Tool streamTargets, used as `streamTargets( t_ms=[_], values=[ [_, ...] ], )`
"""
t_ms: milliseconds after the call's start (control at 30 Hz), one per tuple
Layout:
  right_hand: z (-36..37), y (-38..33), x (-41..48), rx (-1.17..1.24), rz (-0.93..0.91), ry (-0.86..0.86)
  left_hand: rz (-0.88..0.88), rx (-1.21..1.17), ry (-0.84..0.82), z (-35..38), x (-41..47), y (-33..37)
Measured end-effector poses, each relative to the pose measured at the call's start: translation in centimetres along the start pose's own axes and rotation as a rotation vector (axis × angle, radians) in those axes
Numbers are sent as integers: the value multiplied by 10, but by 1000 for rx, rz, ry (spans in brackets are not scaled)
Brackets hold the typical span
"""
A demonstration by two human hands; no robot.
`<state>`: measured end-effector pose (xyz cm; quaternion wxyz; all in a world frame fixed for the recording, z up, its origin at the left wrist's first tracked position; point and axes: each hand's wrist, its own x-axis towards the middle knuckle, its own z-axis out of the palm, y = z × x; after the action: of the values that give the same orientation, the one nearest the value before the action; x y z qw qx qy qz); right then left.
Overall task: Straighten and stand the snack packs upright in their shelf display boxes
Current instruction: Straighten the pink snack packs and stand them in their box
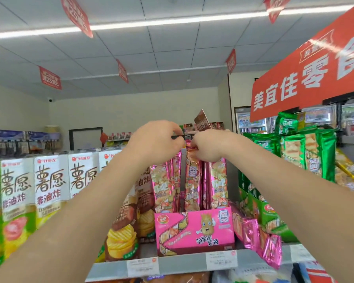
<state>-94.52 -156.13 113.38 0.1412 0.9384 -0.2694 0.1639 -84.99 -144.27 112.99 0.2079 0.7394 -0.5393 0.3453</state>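
Note:
A pink display box (194, 229) stands on the top shelf with several pink snack packs (165, 184) upright inside it. Both my arms reach up to the packs' top edges. My left hand (157, 139) has its fingers curled over the tops of the left packs. My right hand (207, 146) pinches the top of a middle pink pack (192, 176). A brown pack (201, 120) sticks up just behind my right hand; whether that hand holds it I cannot tell. One pink pack (260, 240) lies slanted outside the box, to its right.
White and green snack cartons (47, 184) line the shelf to the left, with brown chip cartons (127, 227) beside the pink box. Green snack packs (302, 152) fill a green box on the right. The shelf's front edge (182, 262) carries price labels. An orange sign (307, 76) hangs overhead.

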Motion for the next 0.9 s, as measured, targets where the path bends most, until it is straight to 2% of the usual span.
streamTargets(
  t_ms=[67,133,167,200,267,367,433,533,667,800,900],
  values=[
    [-3,3,-3,43,-23,-53,14,114,-238,0,9,0],
    [-11,1,-3,49,-31,45,53,225,-409,2,10,-2],
    [-15,-2,0,50,-43,127,86,263,-426,3,9,-5],
    [-19,-6,5,53,-77,195,123,291,-406,4,8,-8],
    [-26,-18,12,40,-177,188,172,317,-340,3,4,-14],
    [-26,-32,21,2,-240,-30,216,329,-267,3,-2,-20],
    [-22,-34,28,-53,-238,-82,230,330,-223,3,-4,-23],
    [-17,-32,33,6,-190,38,236,310,-174,3,-2,-27],
    [-22,-24,33,264,-146,173,236,264,-148,3,-1,-32],
    [-42,-4,35,593,-2,520,209,182,-151,2,-1,-35],
    [-53,11,32,743,113,835,209,136,-180,2,-2,-35]
  ],
)
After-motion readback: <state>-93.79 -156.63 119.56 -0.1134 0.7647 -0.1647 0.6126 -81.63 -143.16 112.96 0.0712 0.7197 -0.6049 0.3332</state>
